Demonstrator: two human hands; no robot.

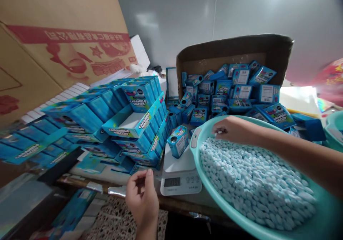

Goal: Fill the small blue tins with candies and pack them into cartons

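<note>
My right hand [227,130] is over the far left part of a turquoise basin [197,150], its fingers closed on pale candy. The basin holds a heap of small pale blue candies [257,179]. Left of it, a small blue candy box [178,141] stands on the white platform of a digital scale [180,183]; the display's digits are hard to read. My left hand [144,197] hovers in front of the table edge, just left of the scale. Its fingers are curled in and I see nothing in them.
Stacked blue display trays [134,125] filled with boxes stand at left, the top one partly filled. Behind the basin, an open carton [233,47] spills many small blue boxes [223,88]. A large printed carton [66,36] leans at back left. Another turquoise basin [332,125] shows at the right edge.
</note>
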